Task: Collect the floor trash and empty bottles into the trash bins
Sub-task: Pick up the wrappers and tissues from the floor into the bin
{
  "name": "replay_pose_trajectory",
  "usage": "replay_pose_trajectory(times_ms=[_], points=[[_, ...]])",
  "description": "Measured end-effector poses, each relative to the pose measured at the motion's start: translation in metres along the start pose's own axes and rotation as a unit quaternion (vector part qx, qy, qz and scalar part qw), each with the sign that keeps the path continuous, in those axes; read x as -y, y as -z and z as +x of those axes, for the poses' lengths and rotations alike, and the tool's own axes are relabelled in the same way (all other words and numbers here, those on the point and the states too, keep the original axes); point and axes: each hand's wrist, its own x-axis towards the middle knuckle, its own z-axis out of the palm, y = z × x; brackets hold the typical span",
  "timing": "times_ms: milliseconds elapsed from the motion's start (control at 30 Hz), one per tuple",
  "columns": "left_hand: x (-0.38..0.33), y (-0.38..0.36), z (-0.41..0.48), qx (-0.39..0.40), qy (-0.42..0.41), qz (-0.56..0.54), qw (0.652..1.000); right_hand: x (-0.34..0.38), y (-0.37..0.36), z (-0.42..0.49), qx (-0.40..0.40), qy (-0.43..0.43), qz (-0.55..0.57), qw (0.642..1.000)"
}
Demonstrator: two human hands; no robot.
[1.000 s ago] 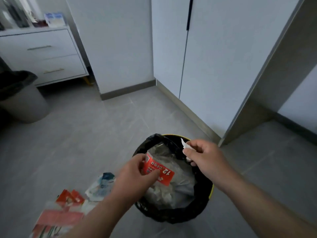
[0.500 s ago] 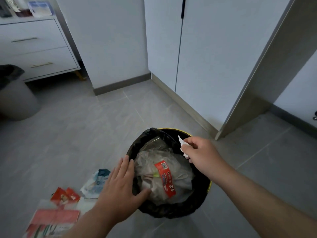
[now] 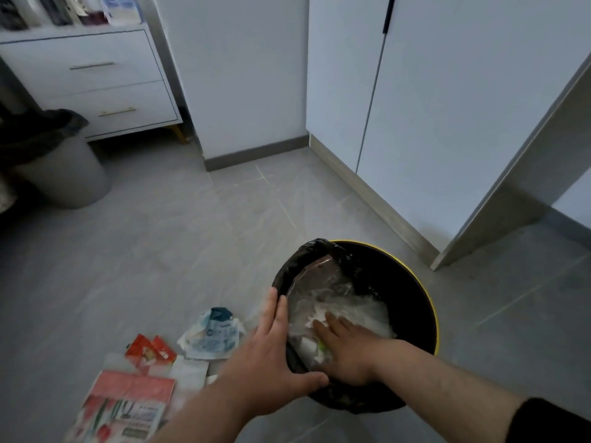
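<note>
The left hand [image 3: 271, 356] lies flat against the near rim of the bin [image 3: 428, 302], fingers straight and together, thumb spread. The right hand [image 3: 342, 350] presses open-palmed on crumpled plastic [image 3: 361, 308] inside it. A blue-white packet [image 3: 212, 334] and red wrappers [image 3: 150, 350] lie on the floor beside the bin

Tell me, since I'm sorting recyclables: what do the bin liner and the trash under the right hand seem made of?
The bin liner looks like thin black plastic film, glossy and wrinkled where it folds. The trash under the right hand looks like clear crinkled plastic wrap, see-through with highlights; white bits may be paper.
</note>
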Motion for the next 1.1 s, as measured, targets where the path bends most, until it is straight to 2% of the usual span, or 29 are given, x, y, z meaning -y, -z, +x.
replay_pose_trajectory(times_ms=[133, 300, 367, 433, 500, 600, 733, 800, 933, 1000, 1100], points=[[0.001, 0.009, -0.009, 0.004, -0.013, 0.012, 1.000, 0.002, 0.017, -0.014, -0.055, 0.005, 0.061, 0.997], [0.030, 0.010, -0.064, -0.031, -0.038, 0.001, 0.999, 0.029, 0.051, -0.051, -0.173, 0.047, 0.147, 0.973], [0.060, 0.002, -0.091, -0.036, 0.010, -0.016, 0.999, 0.055, 0.060, -0.065, -0.229, 0.068, 0.179, 0.954], [0.098, -0.004, -0.118, -0.046, 0.093, -0.051, 0.993, 0.090, 0.066, -0.070, -0.269, 0.100, 0.187, 0.939], [0.134, -0.007, -0.140, -0.053, 0.169, -0.090, 0.980, 0.127, 0.066, -0.061, -0.259, 0.137, 0.170, 0.941], [0.183, -0.011, -0.158, -0.081, 0.249, -0.143, 0.954, 0.172, 0.054, -0.021, -0.196, 0.157, 0.142, 0.957], [0.253, -0.033, -0.160, -0.140, 0.352, -0.157, 0.912, 0.211, 0.014, 0.049, -0.118, 0.113, 0.151, 0.975], [0.292, -0.047, -0.156, -0.161, 0.417, -0.167, 0.879, 0.224, -0.009, 0.079, -0.076, 0.101, 0.139, 0.982], [0.338, -0.059, -0.143, -0.181, 0.504, -0.160, 0.830, 0.243, -0.043, 0.129, -0.049, 0.062, 0.132, 0.988], [0.348, -0.060, -0.135, -0.173, 0.496, -0.157, 0.836, 0.249, -0.055, 0.149, -0.059, 0.054, 0.118, 0.990], [0.357, -0.059, -0.127, -0.153, 0.458, -0.090, 0.871, 0.251, -0.074, 0.170, -0.069, 0.069, 0.063, 0.993]])
